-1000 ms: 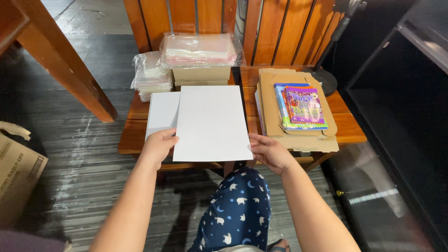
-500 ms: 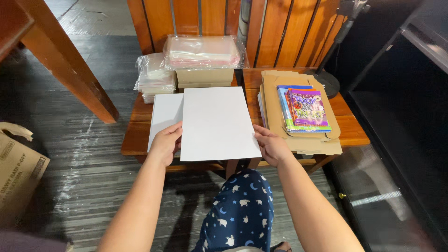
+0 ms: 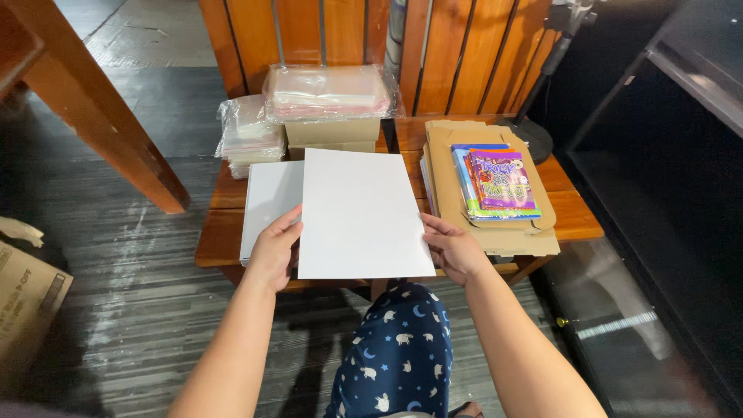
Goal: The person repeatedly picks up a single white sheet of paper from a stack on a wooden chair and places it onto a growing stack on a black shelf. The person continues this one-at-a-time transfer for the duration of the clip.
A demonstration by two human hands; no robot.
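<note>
You hold a white sheet [image 3: 360,213] by its lower corners above a low wooden table [image 3: 569,213]: your left hand [image 3: 275,249] pinches the left edge, your right hand [image 3: 453,246] the right edge, fingers closed on the paper. A second white sheet [image 3: 267,197] lies on the table just left of it, partly covered. Beyond sit clear bags [image 3: 325,91] on a box [image 3: 333,133]. To the right, colourful books [image 3: 495,182] rest on flat cardboard [image 3: 526,240].
</note>
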